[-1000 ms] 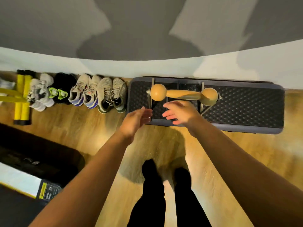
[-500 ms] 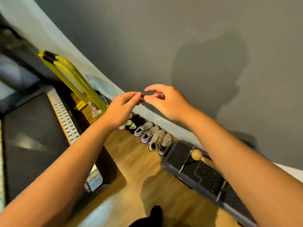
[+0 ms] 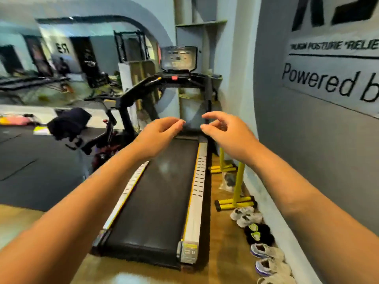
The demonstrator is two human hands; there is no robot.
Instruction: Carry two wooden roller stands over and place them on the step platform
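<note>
Neither the wooden roller stands nor the step platform shows in this view. The left hand [image 3: 158, 136] and the right hand [image 3: 223, 133] are raised side by side in front of the person, apart from each other, fingers loosely curled and holding nothing. Below and beyond them a treadmill [image 3: 160, 197] runs away from the camera, its console [image 3: 178, 58] at the far end. To its right, along the grey wall [image 3: 307, 140], stand yellow bars [image 3: 235, 187] and a row of shoes [image 3: 260, 242] on the wooden floor [image 3: 225, 253]. Left of the treadmill lies a dark mat [image 3: 30, 167].
</note>
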